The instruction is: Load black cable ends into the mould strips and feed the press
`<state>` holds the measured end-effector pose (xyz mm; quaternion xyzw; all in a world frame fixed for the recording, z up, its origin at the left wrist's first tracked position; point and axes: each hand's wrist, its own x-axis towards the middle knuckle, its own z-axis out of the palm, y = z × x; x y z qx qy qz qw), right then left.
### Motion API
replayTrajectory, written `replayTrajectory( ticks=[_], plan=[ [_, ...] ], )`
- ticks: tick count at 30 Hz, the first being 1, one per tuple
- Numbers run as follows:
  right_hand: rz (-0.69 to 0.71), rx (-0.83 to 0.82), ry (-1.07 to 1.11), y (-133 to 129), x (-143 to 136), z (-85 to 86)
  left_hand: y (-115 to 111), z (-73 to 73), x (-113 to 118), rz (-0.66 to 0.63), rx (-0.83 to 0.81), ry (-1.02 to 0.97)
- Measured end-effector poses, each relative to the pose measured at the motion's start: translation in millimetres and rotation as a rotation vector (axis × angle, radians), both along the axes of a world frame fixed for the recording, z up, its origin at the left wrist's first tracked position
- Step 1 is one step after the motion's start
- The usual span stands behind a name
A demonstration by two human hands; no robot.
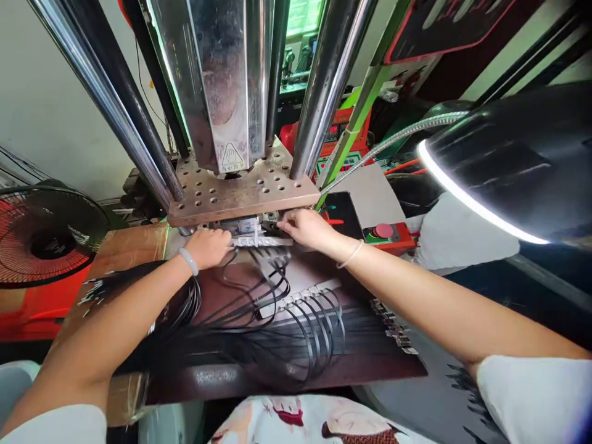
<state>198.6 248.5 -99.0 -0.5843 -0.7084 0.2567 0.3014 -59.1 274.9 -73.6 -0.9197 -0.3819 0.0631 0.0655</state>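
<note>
Under the front edge of the press plate (pixel 245 196), a metal strip fixture (pixel 261 242) holds the ends of several black cables. My left hand (pixel 210 246) is closed on the left end of that fixture. Near its right end, my right hand (pixel 300 227) has thumb and fingers pinched together at the mould area; what lies between the fingertips is too small to make out. A second metal strip (pixel 300 297) with looping cables rests on the dark red table (pixel 222 374), below the hands. Black cables (pixel 203 345) spread across the table.
Vertical steel columns (pixel 324 86) rise around the press. A fan (pixel 50 237) stands at the left, a lit lamp (pixel 481 206) hangs at the right, and a red stop button (pixel 383 230) sits beyond my right forearm. Connector ends (pixel 393 327) lie at the table's right edge.
</note>
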Motion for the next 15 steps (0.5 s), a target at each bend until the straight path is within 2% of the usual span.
replayTrajectory(
  ticks=[2,3,6,9,11,12,13,15],
  plan=[
    [0.079,-0.165,0.146,-20,-2,-7.5,-16,-1.0,14,-0.077,-0.045,0.077],
    [0.102,-0.220,0.202,-25,-6,-10.8,-21,-0.6,21,-0.075,-0.061,0.108],
    [0.083,-0.240,0.218,-27,-19,-16.9,-26,3.0,31,0.085,-0.066,0.087],
    [0.072,-0.207,0.176,-25,-20,-12.3,-28,6.0,13,0.290,-0.105,-0.227],
    [0.056,-0.055,0.163,-31,-19,0.3,-37,6.8,-2,0.344,-0.185,-0.590],
    [0.052,0.070,0.161,-37,-20,10.0,-45,7.4,-6,0.315,-0.228,-0.775],
    [0.059,0.215,0.160,-45,-22,22.0,-56,8.6,-6,0.245,-0.264,-0.941],
    [0.122,0.473,0.157,-66,-31,51.8,-83,13.7,10,0.051,-0.335,-1.167]
  ],
)
